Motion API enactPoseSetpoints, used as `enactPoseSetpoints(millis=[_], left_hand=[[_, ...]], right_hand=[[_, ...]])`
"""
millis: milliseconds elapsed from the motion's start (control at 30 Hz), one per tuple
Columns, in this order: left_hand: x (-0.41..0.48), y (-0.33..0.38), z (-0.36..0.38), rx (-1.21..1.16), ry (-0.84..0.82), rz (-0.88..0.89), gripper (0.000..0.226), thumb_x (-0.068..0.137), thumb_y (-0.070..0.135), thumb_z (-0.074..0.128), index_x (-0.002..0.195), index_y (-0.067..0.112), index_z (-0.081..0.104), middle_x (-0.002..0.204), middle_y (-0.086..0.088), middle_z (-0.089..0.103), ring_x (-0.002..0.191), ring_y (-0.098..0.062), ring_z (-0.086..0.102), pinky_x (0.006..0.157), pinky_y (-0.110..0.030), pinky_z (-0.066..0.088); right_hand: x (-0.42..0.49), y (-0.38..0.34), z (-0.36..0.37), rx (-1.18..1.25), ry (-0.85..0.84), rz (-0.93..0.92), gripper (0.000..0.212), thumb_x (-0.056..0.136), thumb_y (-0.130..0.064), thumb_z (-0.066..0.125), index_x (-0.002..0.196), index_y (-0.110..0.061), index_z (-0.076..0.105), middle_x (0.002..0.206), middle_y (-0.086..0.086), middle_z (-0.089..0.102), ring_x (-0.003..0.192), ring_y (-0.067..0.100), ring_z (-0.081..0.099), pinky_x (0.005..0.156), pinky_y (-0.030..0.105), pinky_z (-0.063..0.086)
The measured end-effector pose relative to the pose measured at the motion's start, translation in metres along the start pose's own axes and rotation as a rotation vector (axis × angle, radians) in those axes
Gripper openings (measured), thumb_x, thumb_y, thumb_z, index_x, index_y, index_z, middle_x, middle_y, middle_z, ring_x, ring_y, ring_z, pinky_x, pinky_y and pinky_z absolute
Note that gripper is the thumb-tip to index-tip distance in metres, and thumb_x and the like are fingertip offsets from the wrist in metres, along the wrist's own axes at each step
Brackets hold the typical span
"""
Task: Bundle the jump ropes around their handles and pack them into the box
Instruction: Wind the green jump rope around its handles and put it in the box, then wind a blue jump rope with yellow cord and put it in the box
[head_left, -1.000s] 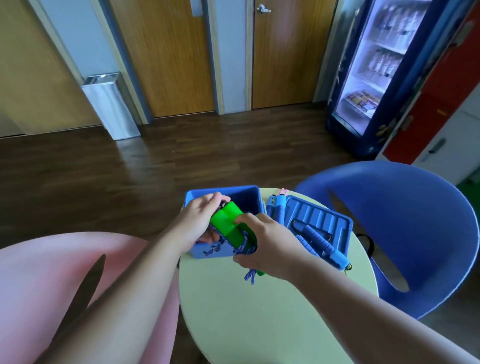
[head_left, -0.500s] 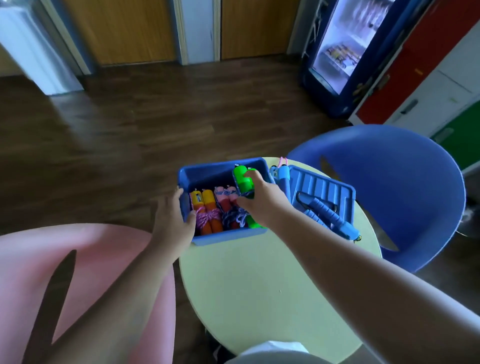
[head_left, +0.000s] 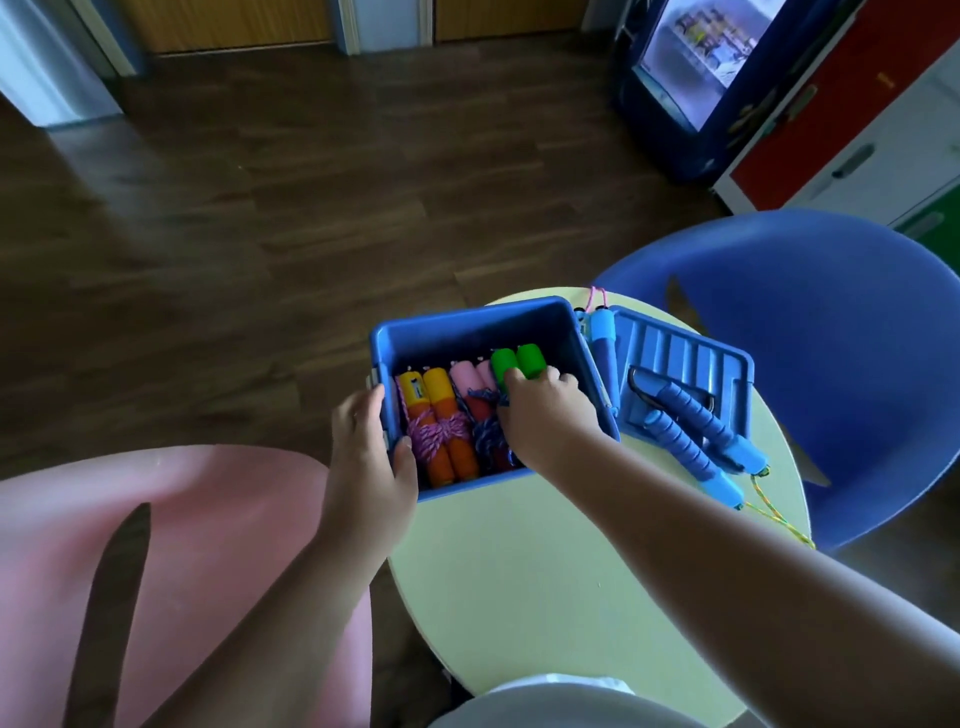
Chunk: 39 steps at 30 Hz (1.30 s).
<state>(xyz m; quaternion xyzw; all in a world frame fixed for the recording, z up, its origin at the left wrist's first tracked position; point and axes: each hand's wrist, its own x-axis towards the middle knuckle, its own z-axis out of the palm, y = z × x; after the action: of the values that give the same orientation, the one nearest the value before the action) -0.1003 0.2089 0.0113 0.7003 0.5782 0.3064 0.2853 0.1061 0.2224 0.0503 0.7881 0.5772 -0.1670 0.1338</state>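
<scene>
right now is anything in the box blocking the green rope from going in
Nothing visible does. The right hand holds the green-handled rope inside the box, between the pink-handled bundle and the box's right wall. The hand hides what lies under it.

Head camera, wide-angle, looks steeply down, close over table (head_left: 519, 571).

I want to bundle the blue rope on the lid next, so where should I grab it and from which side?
Grip both ribbed blue handles together across their middles, coming straight down from above. They lie flat, side by side and diagonal on the lid, tops exposed, and the yellow cord trails from their near ends.
</scene>
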Motion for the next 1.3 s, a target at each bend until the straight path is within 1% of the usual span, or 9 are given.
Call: enactPoseSetpoints(millis=[67,167,433,600,767,933,1033,1167,1300], left_hand=[[0.0,-0.001,0.0,-0.006,-0.003,0.01,0.061,0.089,-0.008,0.065,0.146,-0.002,0.045,0.139,-0.018,0.045,0.126,-0.029,0.048,0.106,-0.018,0.032],[0.001,-0.002,0.001,-0.017,-0.006,0.02,0.061,0.089,-0.008,0.065,0.146,-0.003,0.045,0.14,-0.019,0.045,0.128,-0.028,0.047,0.107,-0.018,0.033],[0.001,-0.006,0.003,-0.027,0.024,0.037,0.061,0.087,-0.009,0.067,0.145,-0.004,0.047,0.14,-0.02,0.046,0.123,-0.033,0.054,0.103,-0.003,0.033],[0.001,-0.004,-0.001,-0.031,-0.001,0.017,0.06,0.09,-0.005,0.067,0.147,0.0,0.046,0.142,-0.016,0.044,0.126,-0.029,0.052,0.101,-0.002,0.031],[0.006,-0.005,-0.005,-0.021,-0.038,0.044,0.06,0.092,-0.004,0.065,0.149,0.0,0.047,0.146,-0.016,0.045,0.13,-0.008,0.042,0.103,0.004,0.024],[0.008,-0.007,-0.006,-0.001,-0.04,0.067,0.06,0.09,-0.008,0.066,0.147,-0.003,0.049,0.143,-0.02,0.047,0.132,-0.019,0.045,0.107,0.001,0.023],[0.01,-0.008,-0.007,0.01,-0.046,0.081,0.06,0.088,-0.009,0.067,0.145,-0.005,0.049,0.141,-0.021,0.048,0.13,-0.018,0.044,0.107,0.002,0.022],[0.01,-0.007,-0.01,0.012,-0.056,0.075,0.06,0.088,-0.008,0.068,0.145,-0.004,0.05,0.141,-0.02,0.049,0.131,-0.02,0.046,0.106,0.003,0.02],[0.01,-0.004,-0.013,0.01,-0.057,0.076,0.06,0.088,-0.006,0.07,0.145,-0.003,0.051,0.14,-0.02,0.051,0.127,-0.013,0.045,0.104,0.005,0.02]], right_hand=[[-0.004,0.004,0.0,-0.074,0.053,-0.062,0.042,0.098,-0.03,0.058,0.137,-0.02,0.049,0.137,0.016,0.045,0.121,0.039,0.044,0.087,0.042,0.045],[-0.001,0.01,-0.003,-0.026,0.003,-0.091,0.04,0.096,-0.023,0.061,0.135,-0.018,0.054,0.134,0.009,0.046,0.118,0.035,0.046,0.08,0.039,0.044],[0.013,0.016,-0.005,0.006,-0.019,-0.123,0.03,0.095,-0.013,0.066,0.124,-0.011,0.061,0.124,0.013,0.048,0.102,0.037,0.056,0.072,0.038,0.042],[0.022,0.027,-0.02,0.033,-0.143,-0.171,0.051,0.086,-0.037,0.08,0.129,-0.016,0.064,0.126,0.008,0.053,0.105,0.033,0.062,0.079,0.034,0.052],[0.019,0.041,-0.028,-0.056,-0.258,-0.229,0.02,0.084,-0.012,0.072,0.104,-0.011,0.07,0.104,0.007,0.059,0.086,0.023,0.056,0.06,0.025,0.04],[0.007,0.033,-0.024,-0.132,-0.192,-0.269,0.032,0.093,-0.007,0.063,0.124,-0.008,0.064,0.13,0.011,0.051,0.091,0.018,0.043,0.073,0.026,0.041],[0.0,0.032,-0.021,-0.154,-0.195,-0.279,0.037,0.098,-0.005,0.056,0.134,-0.004,0.056,0.138,0.012,0.046,0.106,0.024,0.05,0.075,0.027,0.039],[0.001,0.032,-0.018,-0.15,-0.177,-0.286,0.036,0.098,-0.007,0.059,0.134,-0.006,0.056,0.135,0.012,0.049,0.097,0.019,0.046,0.078,0.028,0.043],[-0.002,0.034,-0.014,-0.088,-0.162,-0.275,0.033,0.097,-0.005,0.053,0.13,-0.004,0.056,0.131,0.012,0.054,0.115,0.025,0.056,0.09,0.031,0.051]])
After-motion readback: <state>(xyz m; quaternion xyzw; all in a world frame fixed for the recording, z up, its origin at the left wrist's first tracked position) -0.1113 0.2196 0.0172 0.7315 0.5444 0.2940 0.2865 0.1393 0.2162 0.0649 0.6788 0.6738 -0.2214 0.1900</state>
